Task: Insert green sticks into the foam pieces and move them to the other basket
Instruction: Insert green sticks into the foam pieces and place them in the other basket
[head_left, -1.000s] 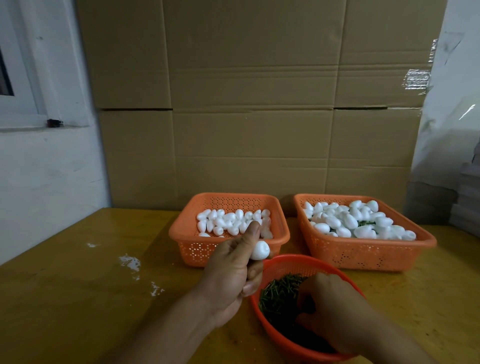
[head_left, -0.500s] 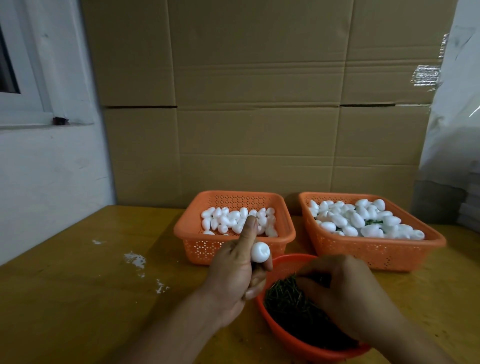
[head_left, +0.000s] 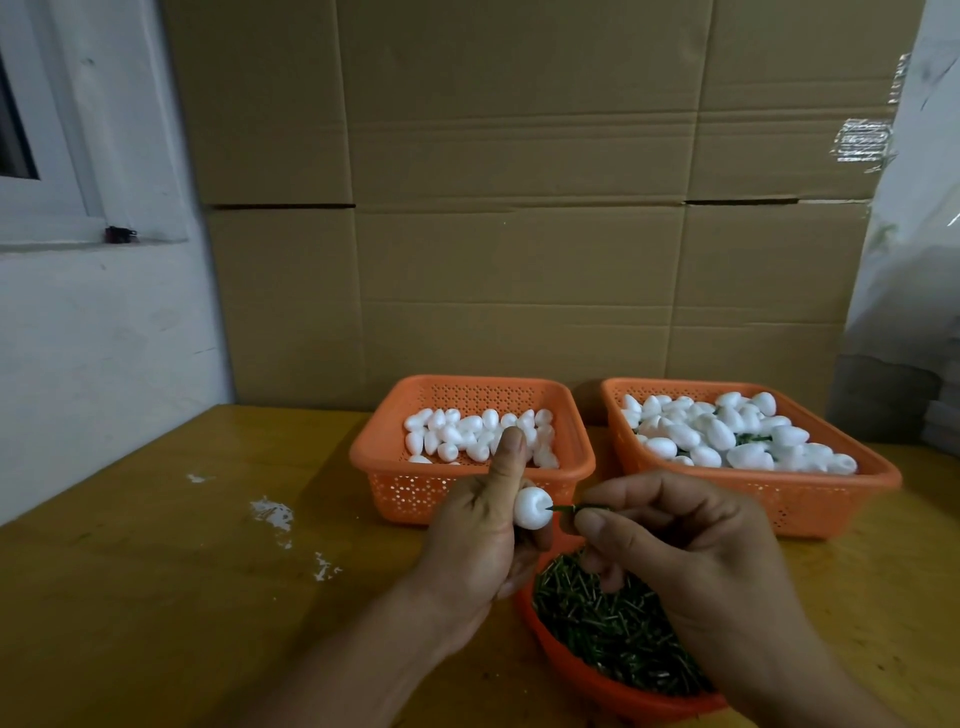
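Note:
My left hand (head_left: 480, 540) grips a white foam piece (head_left: 531, 507) in front of the left basket, thumb raised. My right hand (head_left: 691, 545) pinches a green stick (head_left: 563, 507) whose tip touches the foam piece's right end. Below my hands sits a round orange bowl (head_left: 587, 680) full of green sticks (head_left: 613, 623). The left orange basket (head_left: 467, 486) holds plain foam pieces. In the right orange basket (head_left: 810, 493) lie foam pieces with some green stems showing between them.
A wall of cardboard boxes (head_left: 519, 208) stands right behind the baskets. White foam crumbs (head_left: 272, 514) lie on the yellow wooden table (head_left: 156, 597) to the left. A white wall with a window sill is at the left, plastic wrapping at the right.
My right hand has come up out of the bowl with a green stick and brought its tip to the foam piece. My left hand has stayed in place with the foam piece.

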